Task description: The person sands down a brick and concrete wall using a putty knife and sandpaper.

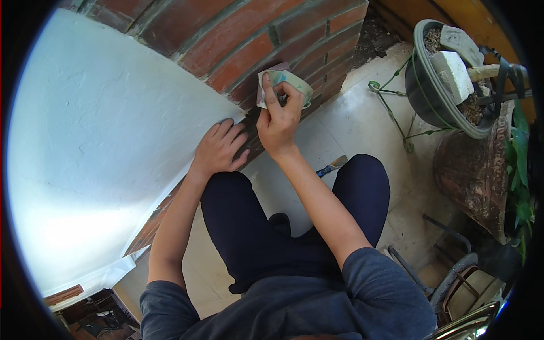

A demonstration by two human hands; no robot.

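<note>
My right hand [279,122] is closed around a pale sheet with faint green and blue print, bent into a loop; it looks like sandpaper [302,85]. Its purplish-brown edge is up against the red brick wall [241,59]. Beside it, my left hand [221,147] lies with fingers spread at the lower edge of the white plastered panel [124,107], where the panel meets the brick. No object shows in that hand. Between my knees, a small blue-handled brush or scraper [331,166] lies on the floor.
At the right, a dark round pot [428,96] holding soil and white blocks rests on a green wire stand [391,110]. Behind it are a large brown planter [470,170] and green leaves [520,170]. A metal-framed chair [453,277] stands at the lower right. Pale tiles [317,139] cover the floor.
</note>
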